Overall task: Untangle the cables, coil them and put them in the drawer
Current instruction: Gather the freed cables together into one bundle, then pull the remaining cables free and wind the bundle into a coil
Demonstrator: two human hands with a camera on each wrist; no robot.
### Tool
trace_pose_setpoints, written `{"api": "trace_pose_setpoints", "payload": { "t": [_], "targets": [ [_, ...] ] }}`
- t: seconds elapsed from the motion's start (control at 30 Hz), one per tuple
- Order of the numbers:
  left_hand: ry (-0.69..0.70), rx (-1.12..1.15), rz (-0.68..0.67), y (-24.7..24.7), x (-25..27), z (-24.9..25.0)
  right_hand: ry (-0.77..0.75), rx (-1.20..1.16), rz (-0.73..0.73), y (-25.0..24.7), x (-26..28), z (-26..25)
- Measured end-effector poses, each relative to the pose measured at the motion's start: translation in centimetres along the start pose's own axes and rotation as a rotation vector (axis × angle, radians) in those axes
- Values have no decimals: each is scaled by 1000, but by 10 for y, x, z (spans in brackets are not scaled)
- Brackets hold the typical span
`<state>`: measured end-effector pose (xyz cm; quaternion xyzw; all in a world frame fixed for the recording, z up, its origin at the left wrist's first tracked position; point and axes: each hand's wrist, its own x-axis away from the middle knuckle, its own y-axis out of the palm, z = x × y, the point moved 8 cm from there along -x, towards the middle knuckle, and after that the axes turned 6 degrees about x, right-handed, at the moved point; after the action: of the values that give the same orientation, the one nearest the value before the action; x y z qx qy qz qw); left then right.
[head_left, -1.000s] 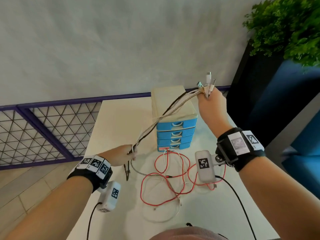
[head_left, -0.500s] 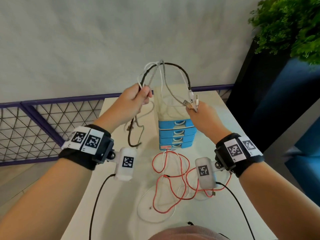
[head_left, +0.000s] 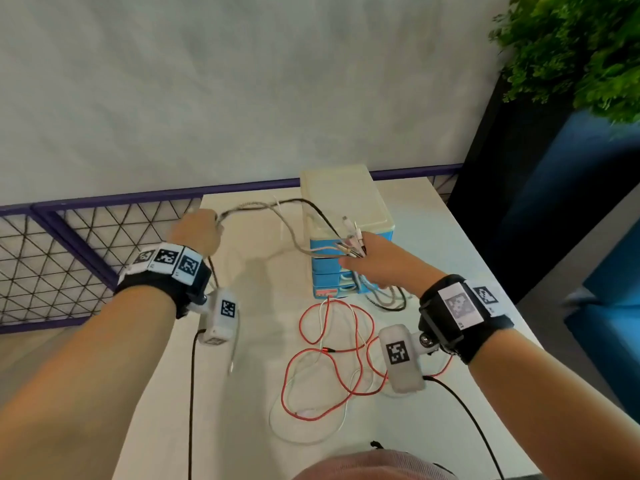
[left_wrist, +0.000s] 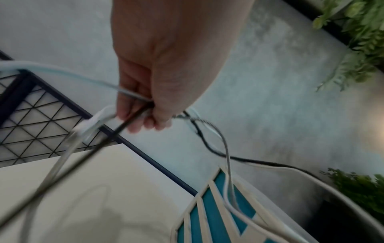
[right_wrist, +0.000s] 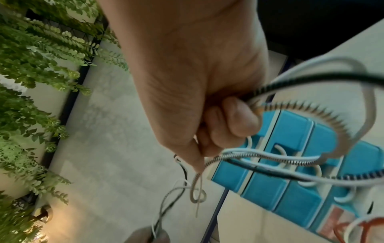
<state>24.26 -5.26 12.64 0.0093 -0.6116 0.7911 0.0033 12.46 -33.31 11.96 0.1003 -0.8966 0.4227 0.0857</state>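
— Cables first: what is your left hand (head_left: 195, 230) gripping at centre left of the head view?

— Your fingers (left_wrist: 133, 113) are curled round a bundle of cables (head_left: 277, 216): one black, one white, one braided in black-and-white stripes. From your fist the bundle arcs rightward in the air across the frame to your right hand (head_left: 374, 261).

— And that hand?

— It is clenched on the plug ends, which stick up above your fist; the wrist view shows the striped cable (right_wrist: 324, 129) looping past your curled fingers (right_wrist: 239, 121).

— Where is the drawer?

— A small drawer unit (head_left: 346, 206), cream on top with blue drawer fronts, stands on the white tabletop (head_left: 263, 341) just behind your right hand.

— Anything else lying there?

— A red cable (head_left: 311, 355) and a thin white cable (head_left: 294, 438), tangled in loose loops, lie flat on the tabletop at lower centre, just in front of the unit.
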Motion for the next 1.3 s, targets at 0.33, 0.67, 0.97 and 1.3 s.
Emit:
{"api": "trace_pose_setpoints", "payload": {
  "t": [0.33,0.67,0.97,1.3],
  "targets": [
    [172,-30,-111,38,7,2,-76,-574,134,10,-9,-11],
    [629,221,-573,130,123,92,-60,-591,142,26,-15,3],
    [657,93,-801,219,199,73,-54,-610,87,31,-10,-2],
    [517,121,-796,213,196,72,-64,-464,83,36,-9,1]
  ]
}}
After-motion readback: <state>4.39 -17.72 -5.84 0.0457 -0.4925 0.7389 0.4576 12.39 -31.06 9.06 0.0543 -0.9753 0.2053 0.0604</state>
